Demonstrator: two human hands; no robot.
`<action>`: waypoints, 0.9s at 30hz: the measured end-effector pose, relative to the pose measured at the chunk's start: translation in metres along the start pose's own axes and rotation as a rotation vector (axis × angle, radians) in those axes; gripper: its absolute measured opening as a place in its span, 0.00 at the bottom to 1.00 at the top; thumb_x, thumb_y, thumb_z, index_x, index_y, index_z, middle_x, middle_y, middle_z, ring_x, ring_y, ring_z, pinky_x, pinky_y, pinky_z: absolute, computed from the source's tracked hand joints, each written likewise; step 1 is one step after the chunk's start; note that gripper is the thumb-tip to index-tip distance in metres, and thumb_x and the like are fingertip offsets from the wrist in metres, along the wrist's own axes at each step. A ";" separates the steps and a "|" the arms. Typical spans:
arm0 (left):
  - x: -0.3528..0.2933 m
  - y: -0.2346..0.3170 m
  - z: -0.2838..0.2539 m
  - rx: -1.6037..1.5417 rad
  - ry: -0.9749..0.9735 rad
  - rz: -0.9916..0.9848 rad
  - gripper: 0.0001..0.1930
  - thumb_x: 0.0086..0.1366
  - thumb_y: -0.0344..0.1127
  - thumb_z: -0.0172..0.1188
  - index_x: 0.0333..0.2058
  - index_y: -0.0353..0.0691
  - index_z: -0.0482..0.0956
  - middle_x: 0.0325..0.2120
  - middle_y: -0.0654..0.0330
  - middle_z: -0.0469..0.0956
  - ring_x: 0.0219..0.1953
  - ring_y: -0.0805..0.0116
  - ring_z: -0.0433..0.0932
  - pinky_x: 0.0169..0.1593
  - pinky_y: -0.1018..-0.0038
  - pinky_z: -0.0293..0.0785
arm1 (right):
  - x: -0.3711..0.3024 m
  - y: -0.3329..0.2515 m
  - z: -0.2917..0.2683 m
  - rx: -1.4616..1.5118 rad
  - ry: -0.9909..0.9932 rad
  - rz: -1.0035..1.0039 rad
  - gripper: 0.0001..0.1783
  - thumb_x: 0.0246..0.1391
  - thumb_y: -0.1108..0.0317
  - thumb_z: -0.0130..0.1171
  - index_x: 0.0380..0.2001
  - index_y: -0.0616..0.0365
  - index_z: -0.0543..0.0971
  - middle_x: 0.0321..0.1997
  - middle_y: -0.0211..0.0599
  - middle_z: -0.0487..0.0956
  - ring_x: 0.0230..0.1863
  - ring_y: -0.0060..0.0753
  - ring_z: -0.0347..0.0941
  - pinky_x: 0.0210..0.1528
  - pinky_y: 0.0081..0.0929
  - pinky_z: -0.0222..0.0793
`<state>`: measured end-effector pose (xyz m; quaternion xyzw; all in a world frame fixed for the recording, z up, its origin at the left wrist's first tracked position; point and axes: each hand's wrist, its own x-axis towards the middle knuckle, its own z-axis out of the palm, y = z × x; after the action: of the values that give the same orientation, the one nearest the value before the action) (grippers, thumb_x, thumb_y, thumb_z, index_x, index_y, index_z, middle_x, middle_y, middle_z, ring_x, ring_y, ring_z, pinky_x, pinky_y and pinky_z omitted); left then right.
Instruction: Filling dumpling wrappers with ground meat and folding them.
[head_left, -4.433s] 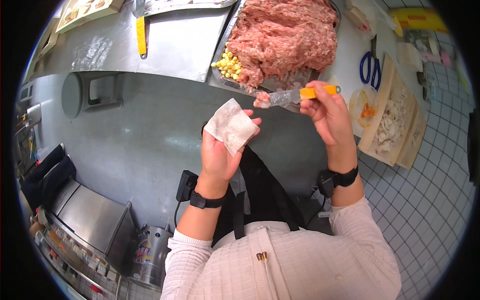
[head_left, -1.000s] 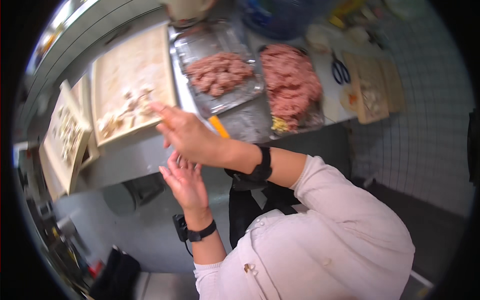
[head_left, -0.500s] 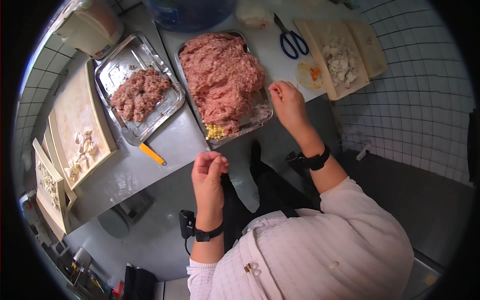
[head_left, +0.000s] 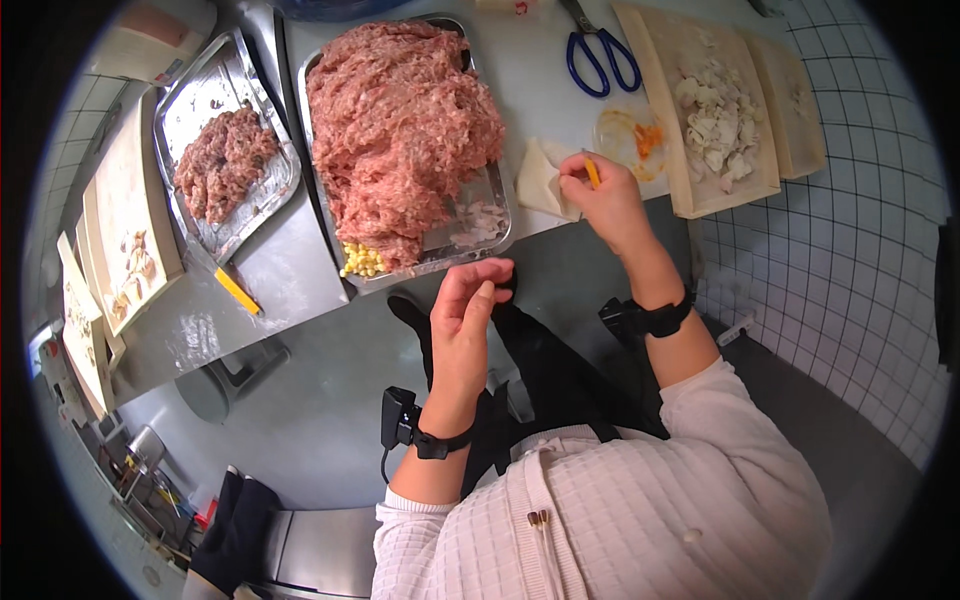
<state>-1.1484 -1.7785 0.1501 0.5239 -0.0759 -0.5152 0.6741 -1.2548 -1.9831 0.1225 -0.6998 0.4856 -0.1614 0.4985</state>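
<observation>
My right hand (head_left: 607, 195) is closed around a small yellow-handled tool (head_left: 592, 173), whose far end is hidden. It hovers at the right side of pale, square dough wrappers (head_left: 541, 180) by the counter's front edge. My left hand (head_left: 468, 310), loosely curled with thumb and fingers apart, hangs in front of the large metal tray and shows nothing in it. On that tray (head_left: 497, 200) lies a big mound of minced meat (head_left: 400, 120). Yellow corn kernels (head_left: 361, 260) sit at its near left corner, and a thin smear of mince lies at its right.
Left stands a smaller metal tray (head_left: 285, 185) with mince (head_left: 225, 165) and a yellow-handled spreader (head_left: 238, 291). Wooden trays with folded dumplings (head_left: 135, 262) lean farther left. Blue-handled scissors (head_left: 604, 62), a round dish with orange bits (head_left: 625, 140) and a wooden tray of white pieces (head_left: 715, 125) are right.
The view has shifted, so the counter things sit farther out. My left hand has moved rightward and its fingers have loosened. My right hand now shows the yellow handle, and the wrappers have come into sight.
</observation>
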 end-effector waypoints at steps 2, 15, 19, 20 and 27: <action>0.008 -0.004 0.012 -0.025 -0.023 0.036 0.12 0.70 0.32 0.48 0.48 0.35 0.73 0.52 0.53 0.74 0.57 0.64 0.71 0.57 0.68 0.67 | 0.002 0.002 -0.014 0.206 -0.060 0.058 0.06 0.51 0.72 0.59 0.33 0.61 0.80 0.28 0.22 0.76 0.30 0.14 0.68 0.34 0.17 0.66; 0.038 -0.026 0.055 -0.778 -0.168 -0.039 0.31 0.73 0.58 0.32 0.57 0.35 0.64 0.62 0.46 0.63 0.62 0.54 0.65 0.66 0.59 0.60 | -0.047 -0.054 -0.023 0.185 -0.608 -0.092 0.02 0.54 0.75 0.58 0.31 0.62 0.76 0.32 0.26 0.74 0.36 0.18 0.69 0.37 0.17 0.65; 0.014 -0.021 0.032 -0.982 -0.187 -0.125 0.33 0.72 0.59 0.31 0.58 0.34 0.65 0.60 0.39 0.64 0.64 0.46 0.63 0.64 0.47 0.61 | -0.051 -0.068 -0.027 0.392 -0.442 -0.216 0.09 0.64 0.68 0.49 0.35 0.62 0.76 0.42 0.40 0.74 0.41 0.30 0.70 0.43 0.23 0.66; 0.007 -0.020 0.026 -0.975 -0.144 -0.141 0.31 0.73 0.57 0.32 0.57 0.34 0.65 0.60 0.38 0.64 0.64 0.41 0.62 0.63 0.42 0.61 | -0.045 -0.068 -0.029 0.300 -0.346 -0.381 0.12 0.65 0.65 0.47 0.36 0.62 0.76 0.44 0.41 0.74 0.42 0.31 0.71 0.43 0.23 0.66; -0.029 -0.032 -0.005 -1.101 0.091 -0.170 0.24 0.72 0.48 0.36 0.53 0.36 0.70 0.63 0.40 0.61 0.65 0.42 0.61 0.65 0.47 0.60 | -0.051 -0.068 -0.006 0.179 -0.466 -0.462 0.12 0.61 0.66 0.57 0.41 0.64 0.79 0.44 0.43 0.78 0.41 0.37 0.76 0.45 0.26 0.72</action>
<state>-1.1778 -1.7504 0.1358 0.1206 0.2761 -0.5082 0.8068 -1.2478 -1.9409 0.1964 -0.7628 0.1711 -0.1481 0.6058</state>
